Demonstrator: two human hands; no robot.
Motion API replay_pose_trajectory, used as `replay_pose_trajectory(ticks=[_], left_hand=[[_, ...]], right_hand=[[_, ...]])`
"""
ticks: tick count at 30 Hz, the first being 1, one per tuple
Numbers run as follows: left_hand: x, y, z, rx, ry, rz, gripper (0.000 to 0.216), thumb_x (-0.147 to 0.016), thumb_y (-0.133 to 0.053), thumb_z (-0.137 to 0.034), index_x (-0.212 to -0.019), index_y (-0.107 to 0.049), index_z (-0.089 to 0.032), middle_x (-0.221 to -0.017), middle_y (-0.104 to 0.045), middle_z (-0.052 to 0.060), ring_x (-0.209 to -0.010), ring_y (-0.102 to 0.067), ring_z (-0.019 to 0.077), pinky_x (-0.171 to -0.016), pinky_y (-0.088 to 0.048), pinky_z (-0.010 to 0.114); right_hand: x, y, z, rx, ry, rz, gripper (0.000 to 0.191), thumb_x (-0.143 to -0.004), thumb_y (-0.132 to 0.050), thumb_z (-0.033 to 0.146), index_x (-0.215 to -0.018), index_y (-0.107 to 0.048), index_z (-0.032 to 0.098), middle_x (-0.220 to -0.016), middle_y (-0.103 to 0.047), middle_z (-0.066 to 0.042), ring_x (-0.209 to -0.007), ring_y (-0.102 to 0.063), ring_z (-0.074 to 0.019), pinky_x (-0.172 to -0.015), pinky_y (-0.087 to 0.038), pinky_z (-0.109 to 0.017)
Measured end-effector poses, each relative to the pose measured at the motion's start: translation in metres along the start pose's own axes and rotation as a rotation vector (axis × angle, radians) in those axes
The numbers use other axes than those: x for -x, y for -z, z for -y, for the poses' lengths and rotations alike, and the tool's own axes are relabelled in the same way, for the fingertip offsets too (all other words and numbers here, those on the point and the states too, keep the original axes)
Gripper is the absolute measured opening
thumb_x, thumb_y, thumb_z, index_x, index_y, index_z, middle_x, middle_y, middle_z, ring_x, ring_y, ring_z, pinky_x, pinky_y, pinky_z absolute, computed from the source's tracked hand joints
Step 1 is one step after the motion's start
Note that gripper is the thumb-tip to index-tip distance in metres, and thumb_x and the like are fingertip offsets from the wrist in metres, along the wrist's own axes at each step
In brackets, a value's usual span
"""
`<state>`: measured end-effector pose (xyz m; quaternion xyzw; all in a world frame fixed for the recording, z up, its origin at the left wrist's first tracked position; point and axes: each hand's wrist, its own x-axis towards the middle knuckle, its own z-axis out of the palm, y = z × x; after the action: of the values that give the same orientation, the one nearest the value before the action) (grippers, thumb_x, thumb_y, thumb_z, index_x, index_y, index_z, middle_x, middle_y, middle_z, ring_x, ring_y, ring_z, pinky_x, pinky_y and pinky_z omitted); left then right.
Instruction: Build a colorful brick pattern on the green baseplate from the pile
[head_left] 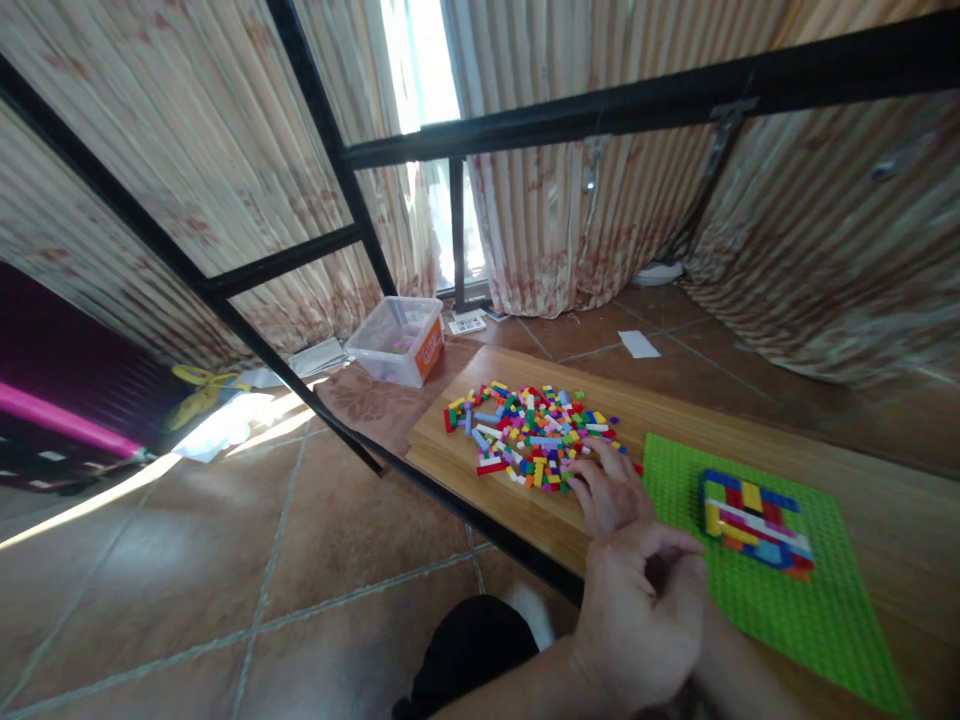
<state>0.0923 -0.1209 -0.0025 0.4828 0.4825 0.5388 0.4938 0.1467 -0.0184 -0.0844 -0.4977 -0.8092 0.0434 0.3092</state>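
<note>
My right hand [611, 485] reaches over the near right edge of a pile of small toy bricks [525, 430]. Its fingers are apart and bent down at the bricks; no brick shows clearly in its grasp. Closer to me, my left hand [645, 610] crosses in front of the right wrist. The left fingers are curled in towards the thumb, and whatever they may hold is hidden. Just right of the hands lies a green studded baseplate [817, 630]. On it sits a block of joined bricks [757, 525] in blue, yellow, red, white and orange.
The wooden tabletop [495, 370] has a black metal frame bar [465, 515] along its near side. Beyond its far left end stands a clear plastic box [397, 340] with an orange label. Curtains [547, 230] hang behind. White paper [639, 344] lies on the tiled floor.
</note>
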Motion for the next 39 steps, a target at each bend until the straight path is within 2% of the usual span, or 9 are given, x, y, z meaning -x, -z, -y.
replay_pose_trajectory(ticks=[3, 5, 8, 11, 14, 20, 30, 35, 39], left_hand=[[-0.008, 0.008, 0.000, 0.030, -0.005, -0.029, 0.016, -0.085, -0.057, -0.016, -0.093, -0.071, -0.017, -0.079, -0.070, 0.004, -0.070, -0.062, 0.0141, -0.066, -0.049, 0.024], [-0.017, 0.015, 0.000, 0.066, 0.003, -0.113, 0.017, -0.087, -0.056, -0.019, -0.097, -0.069, -0.017, -0.085, -0.070, 0.005, -0.076, -0.063, 0.0146, -0.070, -0.051, 0.025], [-0.033, 0.025, 0.002, 0.106, 0.057, -0.285, 0.022, -0.090, -0.055, -0.028, -0.106, -0.065, -0.017, -0.095, -0.069, 0.006, -0.081, -0.062, 0.0149, -0.073, -0.052, 0.025], [-0.042, 0.029, 0.004, 0.170, 0.080, -0.204, 0.030, -0.088, -0.058, -0.040, -0.108, -0.065, -0.018, -0.090, -0.069, 0.005, -0.071, -0.060, 0.0132, -0.064, -0.050, 0.024], [-0.042, 0.026, 0.003, 0.201, 0.054, -0.099, 0.029, -0.082, -0.065, -0.044, -0.093, -0.069, -0.017, -0.073, -0.065, 0.001, -0.060, -0.055, 0.0116, -0.058, -0.048, 0.024], [-0.040, 0.017, 0.002, 0.256, 0.101, -0.127, 0.024, -0.071, -0.077, -0.039, -0.076, -0.073, -0.016, -0.061, -0.062, -0.001, -0.053, -0.052, 0.0088, -0.054, -0.044, 0.022], [-0.036, 0.000, 0.002, 0.306, 0.316, 0.138, 0.034, -0.057, -0.088, -0.040, -0.070, -0.072, -0.012, -0.056, -0.066, 0.001, -0.051, -0.058, 0.0095, -0.051, -0.046, 0.020], [-0.031, -0.011, 0.006, 0.308, 0.364, 0.236, 0.034, -0.061, -0.086, -0.040, -0.071, -0.072, -0.012, -0.057, -0.067, 0.002, -0.052, -0.059, 0.0098, -0.055, -0.048, 0.021], [-0.033, -0.021, 0.010, 0.326, 0.397, 0.280, 0.032, -0.063, -0.083, -0.039, -0.075, -0.070, -0.012, -0.060, -0.067, 0.001, -0.054, -0.059, 0.0098, -0.057, -0.047, 0.022]], right_hand=[[-0.003, 0.014, 0.001, -0.160, -0.082, -0.071, 0.026, -0.092, -0.046, 0.036, -0.093, -0.067, 0.022, -0.130, -0.054, -0.014, -0.116, -0.054, -0.0307, -0.093, -0.049, -0.050], [-0.004, 0.033, 0.005, -0.328, -0.142, -0.070, 0.026, -0.091, -0.048, 0.041, -0.096, -0.066, 0.023, -0.131, -0.054, -0.012, -0.119, -0.054, -0.0289, -0.095, -0.048, -0.047], [0.000, 0.064, 0.012, -0.617, -0.317, 0.010, 0.030, -0.089, -0.052, 0.047, -0.099, -0.066, 0.022, -0.107, -0.064, -0.009, -0.097, -0.062, -0.0226, -0.081, -0.052, -0.037], [0.011, 0.081, 0.016, -0.958, -0.483, 0.181, 0.034, -0.089, -0.056, 0.050, -0.105, -0.066, 0.021, -0.080, -0.062, -0.003, -0.070, -0.057, -0.0156, -0.060, -0.048, -0.027], [0.023, 0.087, 0.016, -1.173, -0.555, 0.227, 0.035, -0.088, -0.060, 0.050, -0.104, -0.066, 0.020, -0.072, -0.059, 0.000, -0.063, -0.052, -0.0128, -0.055, -0.044, -0.024], [0.030, 0.098, 0.012, -1.120, -0.562, 0.118, 0.037, -0.079, -0.069, 0.054, -0.093, -0.070, 0.019, -0.074, -0.064, -0.002, -0.066, -0.055, -0.0129, -0.059, -0.045, -0.025], [0.057, 0.121, -0.012, -1.164, -0.620, 0.009, 0.028, -0.074, -0.077, 0.046, -0.078, -0.070, 0.019, -0.064, -0.063, 0.002, -0.058, -0.054, -0.0100, -0.057, -0.046, -0.024], [0.075, 0.133, -0.020, -1.181, -0.663, 0.023, 0.027, -0.073, -0.079, 0.045, -0.079, -0.073, 0.020, -0.066, -0.067, 0.001, -0.059, -0.058, -0.0102, -0.058, -0.049, -0.024], [0.090, 0.144, -0.037, -1.201, -0.759, -0.039, 0.035, -0.067, -0.083, 0.046, -0.092, -0.077, 0.023, -0.074, -0.073, -0.002, -0.059, -0.062, -0.0119, -0.061, -0.054, -0.027]])
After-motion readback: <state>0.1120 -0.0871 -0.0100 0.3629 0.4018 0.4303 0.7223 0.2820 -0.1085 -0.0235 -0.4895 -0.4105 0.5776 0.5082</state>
